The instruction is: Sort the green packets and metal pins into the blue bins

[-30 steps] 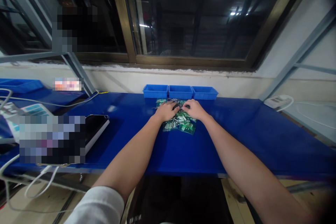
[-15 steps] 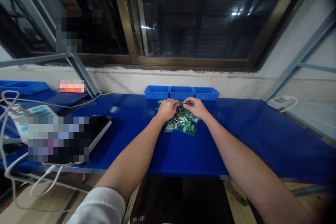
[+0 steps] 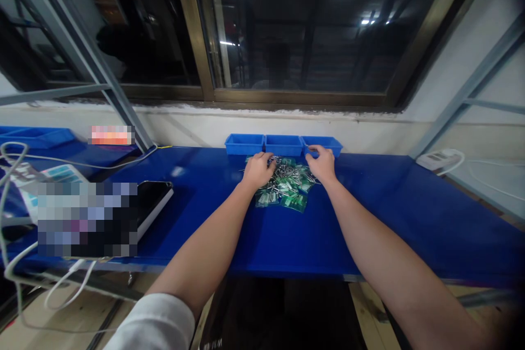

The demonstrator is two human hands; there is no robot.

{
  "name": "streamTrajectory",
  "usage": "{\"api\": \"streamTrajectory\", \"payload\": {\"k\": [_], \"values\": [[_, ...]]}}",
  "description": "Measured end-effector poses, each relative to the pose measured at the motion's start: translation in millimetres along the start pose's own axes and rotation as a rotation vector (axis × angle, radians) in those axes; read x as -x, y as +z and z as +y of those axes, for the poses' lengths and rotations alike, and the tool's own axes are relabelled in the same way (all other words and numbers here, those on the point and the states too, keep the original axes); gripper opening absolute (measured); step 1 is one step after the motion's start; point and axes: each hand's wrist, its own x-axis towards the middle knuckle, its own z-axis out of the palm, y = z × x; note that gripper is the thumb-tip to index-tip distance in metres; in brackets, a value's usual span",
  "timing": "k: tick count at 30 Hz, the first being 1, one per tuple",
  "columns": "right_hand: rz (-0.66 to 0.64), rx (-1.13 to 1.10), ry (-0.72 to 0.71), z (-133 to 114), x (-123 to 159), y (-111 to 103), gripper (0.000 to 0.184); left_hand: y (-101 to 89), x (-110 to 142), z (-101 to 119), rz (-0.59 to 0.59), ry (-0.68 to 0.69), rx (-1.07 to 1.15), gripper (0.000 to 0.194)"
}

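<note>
So there's a blue table (image 3: 295, 240) running across the lower half of the frame, with a messy pile of thin metal pieces (image 3: 285, 172) dead center, mixed in with little green packets (image 3: 294, 201) that look like clear plastic with green on them. The left hand (image 3: 257, 168) is on the left edge of the pile, fingers bent over it; can't tell if it's pinching anything. The right hand (image 3: 322, 164) is at the pile's upper right, just in front of the rightmost tray, thumb and index finger apart in a loose curl. Might be something tiny at the fingertips, but it's too small and blurry for me to say.

Behind the pile, three blue trays (image 3: 284, 145) sit side by side against the wall, under a dark window (image 3: 311, 33). Left side of the frame has a dark flat device (image 3: 153, 197), partly pixelated, plus white cables (image 3: 16, 279). Over on the right edge there's a white power strip (image 3: 438, 158).
</note>
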Motion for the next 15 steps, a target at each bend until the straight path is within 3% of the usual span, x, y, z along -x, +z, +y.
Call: {"api": "streamTrajectory", "payload": {"k": [8,12,15], "values": [[-0.118,0.17,0.127,18,-6,2,0.065,0.3,1,0,-0.048,-0.01,-0.022,0.037],[-0.119,0.158,0.017,13,-4,6,0.053,-0.8,3,2,-0.107,0.038,-0.033,0.048],[-0.231,0.094,-0.16,1,3,11,0.034,0.3,6,3,-0.189,0.119,-0.05,0.059]]}}
